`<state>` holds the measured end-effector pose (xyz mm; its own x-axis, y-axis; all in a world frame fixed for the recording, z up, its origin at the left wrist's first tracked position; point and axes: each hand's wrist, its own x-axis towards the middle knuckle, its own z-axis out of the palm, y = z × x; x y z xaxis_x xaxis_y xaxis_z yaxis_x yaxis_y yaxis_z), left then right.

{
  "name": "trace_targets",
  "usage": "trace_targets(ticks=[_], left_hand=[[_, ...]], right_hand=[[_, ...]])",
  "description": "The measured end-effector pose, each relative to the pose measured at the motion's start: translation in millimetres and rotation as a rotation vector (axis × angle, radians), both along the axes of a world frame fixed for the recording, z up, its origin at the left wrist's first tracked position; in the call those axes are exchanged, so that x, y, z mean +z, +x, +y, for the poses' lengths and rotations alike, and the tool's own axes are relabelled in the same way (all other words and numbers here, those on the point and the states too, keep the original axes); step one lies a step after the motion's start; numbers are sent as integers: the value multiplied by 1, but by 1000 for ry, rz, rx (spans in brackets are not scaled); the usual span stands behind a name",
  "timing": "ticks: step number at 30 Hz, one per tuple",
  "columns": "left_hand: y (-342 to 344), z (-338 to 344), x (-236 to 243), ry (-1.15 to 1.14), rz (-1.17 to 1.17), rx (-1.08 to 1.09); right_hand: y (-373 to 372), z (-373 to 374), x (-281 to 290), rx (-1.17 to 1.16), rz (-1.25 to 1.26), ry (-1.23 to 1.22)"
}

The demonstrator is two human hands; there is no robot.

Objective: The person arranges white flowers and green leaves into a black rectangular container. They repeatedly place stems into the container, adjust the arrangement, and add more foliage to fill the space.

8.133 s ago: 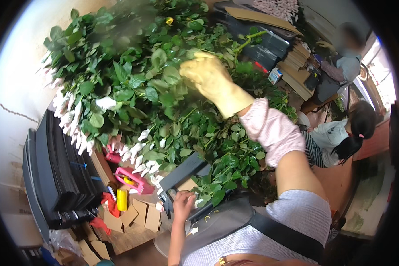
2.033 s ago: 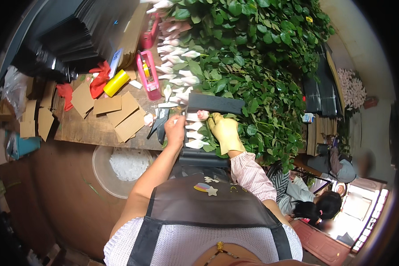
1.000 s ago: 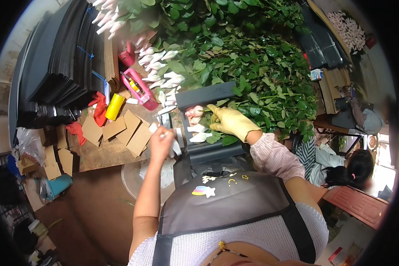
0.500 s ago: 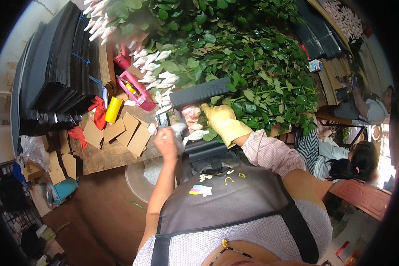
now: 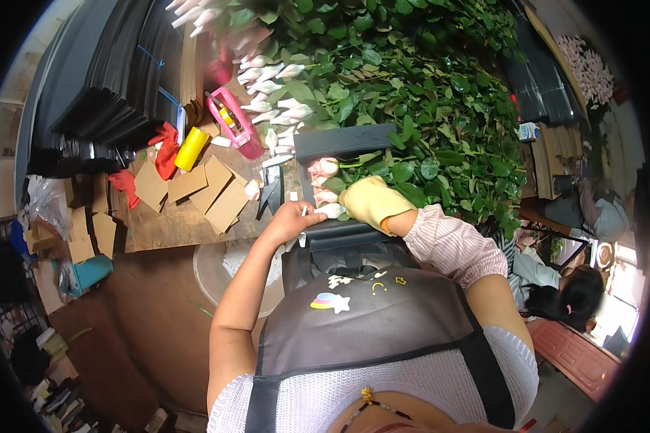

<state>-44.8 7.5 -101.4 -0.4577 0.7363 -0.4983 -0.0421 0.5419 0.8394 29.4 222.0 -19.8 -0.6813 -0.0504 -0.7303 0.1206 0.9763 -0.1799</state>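
Note:
My bare left hand (image 5: 294, 219) is at the table's near edge, its fingers pinched at the tip of a rosebud in a white sleeve (image 5: 331, 210). A small white piece shows at the fingers. My right hand (image 5: 375, 203), in a yellow glove, is closed over the stem just behind that bud; its fingertips are mostly hidden. Beyond the sleeved bud, several bare pale pink roses (image 5: 323, 169) lie in a row with heads pointing left. They lie inside a dark ridged holder (image 5: 347, 141). Black-handled scissors (image 5: 270, 193) rest left of the roses.
Leafy rose stems (image 5: 426, 108) heap across the table, with white-sleeved buds (image 5: 267, 86) at their left ends. Cardboard pieces (image 5: 188, 182), a yellow roll (image 5: 191, 149) and a pink tape dispenser (image 5: 244, 137) lie left. Black sheets (image 5: 115, 79) stack behind. Another person (image 5: 574, 296) is at the right.
My left hand has moved right, from beside the holder to the sleeved bud. The gloved right hand has come down nearer that bud, uncovering more of the pink roses. The view has shifted slightly.

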Motion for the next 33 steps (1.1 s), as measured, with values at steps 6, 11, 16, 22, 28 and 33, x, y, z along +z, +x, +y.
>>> trace_targets(ticks=[6,11,16,22,28,33], left_hand=[[27,5,-9,188,-370,393],[47,-8,-19,383,-607,943],[18,-138,-48,69,-135,801],[25,-141,6,-428,749,76],[5,10,-4,102,345,220],[1,25,-28,112,404,-20]], right_hand=[[0,1,-24,24,-14,14],[-4,-6,-3,-82,-41,-1],[-22,-16,44,-94,-206,25],[-37,-23,42,209,-345,49],[-47,-35,55,79,-368,128],[-17,8,1,254,-148,-69]])
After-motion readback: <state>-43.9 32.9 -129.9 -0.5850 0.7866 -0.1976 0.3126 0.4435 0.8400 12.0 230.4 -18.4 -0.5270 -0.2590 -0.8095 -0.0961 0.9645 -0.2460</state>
